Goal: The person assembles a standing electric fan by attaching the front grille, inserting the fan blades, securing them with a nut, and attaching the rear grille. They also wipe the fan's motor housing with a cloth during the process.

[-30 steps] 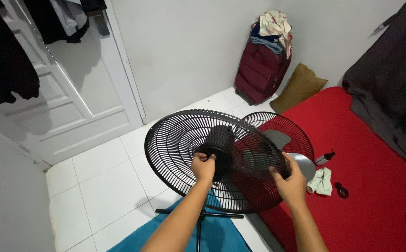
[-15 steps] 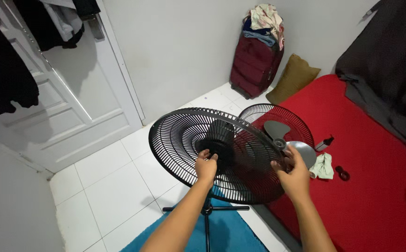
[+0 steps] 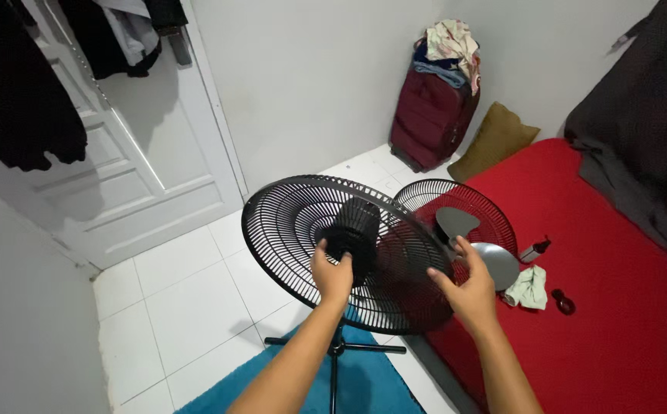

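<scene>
A black round fan grille (image 3: 295,222) sits on a standing fan in front of me, tilted up. My left hand (image 3: 331,274) grips the black hub at the grille's middle (image 3: 356,226). My right hand (image 3: 467,291) holds the grille's right rim with fingers curled over the wires. Behind it, a second black grille (image 3: 467,203) lies on the red mattress (image 3: 601,253) with the grey fan blades (image 3: 494,261) on top.
The fan's cross-shaped black base (image 3: 333,349) stands on a blue mat (image 3: 364,387) over white tiles. On the mattress lie a pale cloth (image 3: 529,287), a small bottle (image 3: 535,249) and a black ring (image 3: 564,301). A maroon suitcase (image 3: 429,115), an olive pillow (image 3: 496,138) and a white door (image 3: 134,153) surround.
The view shifted slightly. My right hand slid a little along the grille's rim and its fingers loosened; my left hand stays on the hub.
</scene>
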